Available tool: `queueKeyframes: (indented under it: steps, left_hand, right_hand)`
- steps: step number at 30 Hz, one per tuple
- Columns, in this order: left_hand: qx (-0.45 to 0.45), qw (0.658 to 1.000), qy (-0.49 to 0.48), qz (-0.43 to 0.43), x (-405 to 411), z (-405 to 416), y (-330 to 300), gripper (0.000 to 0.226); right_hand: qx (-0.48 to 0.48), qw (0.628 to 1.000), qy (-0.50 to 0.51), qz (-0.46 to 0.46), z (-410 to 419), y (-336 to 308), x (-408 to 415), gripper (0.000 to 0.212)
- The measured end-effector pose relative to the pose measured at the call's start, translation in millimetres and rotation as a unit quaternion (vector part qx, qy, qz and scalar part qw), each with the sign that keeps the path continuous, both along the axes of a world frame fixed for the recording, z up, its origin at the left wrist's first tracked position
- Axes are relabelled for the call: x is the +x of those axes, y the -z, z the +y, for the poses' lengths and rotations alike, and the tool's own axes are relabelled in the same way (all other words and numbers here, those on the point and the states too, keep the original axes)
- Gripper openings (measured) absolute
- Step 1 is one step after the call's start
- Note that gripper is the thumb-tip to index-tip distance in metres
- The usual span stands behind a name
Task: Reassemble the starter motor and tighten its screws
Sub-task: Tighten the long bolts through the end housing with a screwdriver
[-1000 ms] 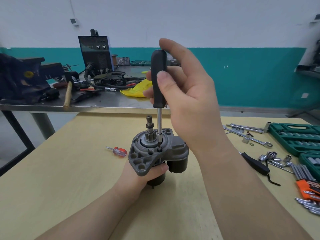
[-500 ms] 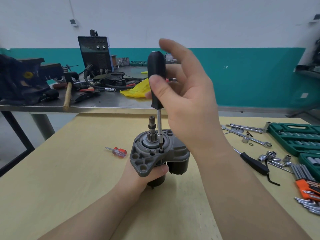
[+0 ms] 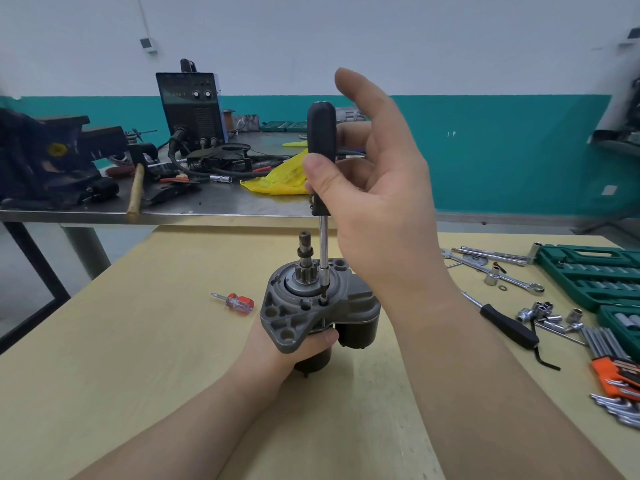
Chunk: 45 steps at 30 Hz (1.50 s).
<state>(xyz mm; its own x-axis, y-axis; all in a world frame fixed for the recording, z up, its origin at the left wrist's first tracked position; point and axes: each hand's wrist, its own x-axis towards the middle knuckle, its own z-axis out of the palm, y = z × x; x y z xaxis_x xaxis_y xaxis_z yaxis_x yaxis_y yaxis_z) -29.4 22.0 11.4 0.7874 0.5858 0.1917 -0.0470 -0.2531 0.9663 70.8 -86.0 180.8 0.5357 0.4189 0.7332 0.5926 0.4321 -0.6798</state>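
Two hands: left (image 3: 294,344) grips starter motor (image 3: 311,306), right (image 3: 374,202) pinches screwdriver (image 3: 322,154).

One starter motor (image 3: 320,306), three screwdrivers (image 3: 322,157) (image 3: 235,301) (image 3: 509,325), two hands (image 3: 377,216) (image 3: 294,344).

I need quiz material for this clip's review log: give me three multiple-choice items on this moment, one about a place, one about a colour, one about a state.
1. Where does the small screwdriver lie?
A. On the wooden table, left of the starter motor
B. In the green socket case
C. On the steel bench

2. What colour is the handle of the screwdriver being used?
A. Yellow
B. Black
C. Red

3. What is the left hand doing?
A. Resting flat on the table
B. Lifting a wrench
C. Gripping the motor body from below

Key: 1 A, the small screwdriver lies on the wooden table left of the starter motor. 2 B, the screwdriver pinched by the right hand has a black handle. 3 C, the left hand wraps the motor's body under the housing.
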Motion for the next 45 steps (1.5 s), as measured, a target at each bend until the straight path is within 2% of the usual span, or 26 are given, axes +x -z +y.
queueKeyframes:
  steps: [5, 8, 9, 12, 15, 18, 22, 26, 29, 33, 39, 43, 45]
  left_hand:
    - [-0.008, 1.0, 0.014, -0.02, -0.6, 2.2, 2.2, 0.093]
    - [-0.036, 0.999, -0.006, -0.03, 5.9, 0.3, -6.0, 0.134]
    - [-0.039, 0.998, -0.01, -0.04, 6.1, 0.5, -5.8, 0.138]
    - [-0.018, 1.0, 0.008, -0.021, 5.1, -1.1, -5.1, 0.081]
    - [-0.055, 0.997, -0.02, -0.041, 11.5, 7.4, 0.2, 0.093]
    - [-0.048, 0.998, -0.005, -0.04, 14.5, 8.0, -3.5, 0.086]
    - [-0.083, 0.994, 0.017, -0.063, 8.9, 6.7, -9.2, 0.11]
    - [-0.08, 0.993, 0.054, -0.07, 6.7, 0.9, -17.3, 0.134]
    - [-0.079, 0.993, 0.046, -0.068, 5.7, -1.6, -18.7, 0.145]
    - [-0.083, 0.994, 0.04, -0.062, 9.2, -3.9, -20.9, 0.158]
    - [-0.064, 0.995, 0.039, -0.061, 6.3, -3.7, -18.5, 0.126]
    - [-0.097, 0.994, 0.023, -0.051, 6.7, -1.5, -17.1, 0.127]
    - [-0.058, 0.997, 0.028, -0.031, 1.6, -2.4, -13.2, 0.1]
  right_hand:
    - [-0.001, 1.0, -0.012, 0.004, 0.2, -0.3, -0.1, 0.043]
    - [-0.001, 0.999, -0.039, 0.022, -2.0, -1.0, 0.6, 0.041]
    - [-0.003, 0.999, -0.047, 0.024, -2.6, -1.2, 0.4, 0.042]
    - [-0.007, 0.999, -0.035, 0.004, -2.3, -0.9, -1.1, 0.049]
    - [-0.013, 1.0, -0.014, -0.019, -1.0, -0.5, -1.6, 0.057]
    - [-0.01, 0.999, -0.023, -0.021, -1.1, -1.4, -2.6, 0.045]
    - [-0.002, 0.999, -0.042, 0.002, -1.9, -1.6, -2.4, 0.037]
    - [-0.007, 1.0, -0.028, -0.005, -2.8, -1.9, -2.4, 0.045]
    - [-0.009, 1.0, -0.007, -0.026, -2.6, -2.0, -1.6, 0.053]
    - [-0.004, 1.0, -0.029, -0.011, -1.8, -2.3, -1.7, 0.042]
    - [-0.002, 0.999, -0.047, 0.008, -4.2, -3.5, -2.3, 0.04]
    - [-0.008, 1.0, -0.014, -0.014, -3.1, -3.4, -2.2, 0.05]
    - [-0.002, 1.0, -0.017, -0.006, -3.1, -3.9, -2.5, 0.045]
